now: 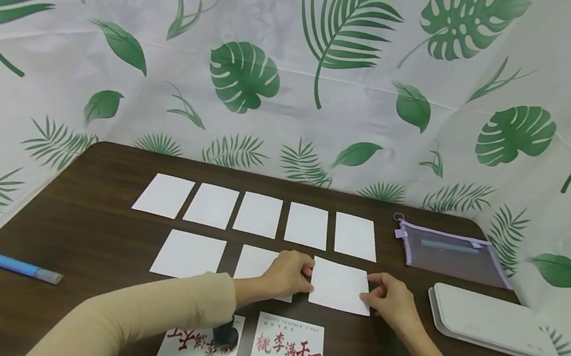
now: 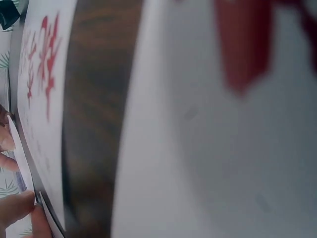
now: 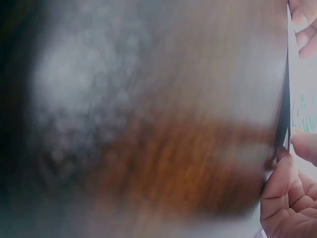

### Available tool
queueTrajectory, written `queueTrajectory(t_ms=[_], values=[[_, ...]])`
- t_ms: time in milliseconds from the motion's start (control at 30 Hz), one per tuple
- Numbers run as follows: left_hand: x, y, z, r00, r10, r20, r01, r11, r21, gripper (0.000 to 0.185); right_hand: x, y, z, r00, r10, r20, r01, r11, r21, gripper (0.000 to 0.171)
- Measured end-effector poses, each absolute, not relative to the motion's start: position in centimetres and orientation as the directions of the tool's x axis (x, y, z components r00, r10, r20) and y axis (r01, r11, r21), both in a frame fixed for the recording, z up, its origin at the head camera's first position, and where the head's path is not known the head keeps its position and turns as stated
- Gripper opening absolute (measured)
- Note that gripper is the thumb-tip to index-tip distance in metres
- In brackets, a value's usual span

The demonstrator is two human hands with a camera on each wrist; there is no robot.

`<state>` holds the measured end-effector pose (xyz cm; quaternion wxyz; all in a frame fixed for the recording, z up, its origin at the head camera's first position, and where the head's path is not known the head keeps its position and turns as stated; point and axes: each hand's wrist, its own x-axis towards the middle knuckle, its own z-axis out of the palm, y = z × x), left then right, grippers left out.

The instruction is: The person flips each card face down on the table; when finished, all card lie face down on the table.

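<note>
Blue marker (image 1: 18,267) far left, pouch (image 1: 451,252) & white case (image 1: 490,322) right

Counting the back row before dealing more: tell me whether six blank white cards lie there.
No, the back row holds five blank white cards, side by side on the dark wooden table.

A makeshift tabletop recording booth rather than a lived-in room. A dark wooden table (image 1: 83,232) stands enclosed by a white curtain printed with green leaves (image 1: 304,68), hung behind the table and along both its sides. On the table lie stationery items: white cards (image 1: 257,214), a blue marker (image 1: 18,267), a mesh pouch (image 1: 450,256).
</note>
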<state>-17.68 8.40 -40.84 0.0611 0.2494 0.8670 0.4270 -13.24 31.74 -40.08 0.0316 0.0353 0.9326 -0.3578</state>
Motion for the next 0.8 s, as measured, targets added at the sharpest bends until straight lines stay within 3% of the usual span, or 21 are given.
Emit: queueTrajectory(t_ms=[433,533,700,800], values=[[-17.9,8.6,-40.6,-0.862,0.504,0.047,0.372,0.567,0.735,0.033,-13.2,31.6,-40.0,-0.996,0.040,-0.078,0.076,0.828,-0.556,0.044],[-18.1,8.1,-39.8,-0.854,0.521,-0.004,0.320,0.531,0.785,0.042,-13.1,31.2,-39.7,-0.999,0.040,0.000,0.034,0.848,-0.529,0.042],[-18.5,5.1,-36.9,-0.809,0.576,-0.118,0.154,0.402,0.902,0.042,-13.3,27.9,-38.3,-0.979,-0.038,0.198,-0.151,0.789,-0.595,0.029],[-18.3,2.1,-35.8,-0.760,0.628,-0.170,0.137,0.409,0.902,0.040,-13.2,24.7,-37.7,-0.971,-0.126,0.201,-0.231,0.688,-0.688,0.025]])
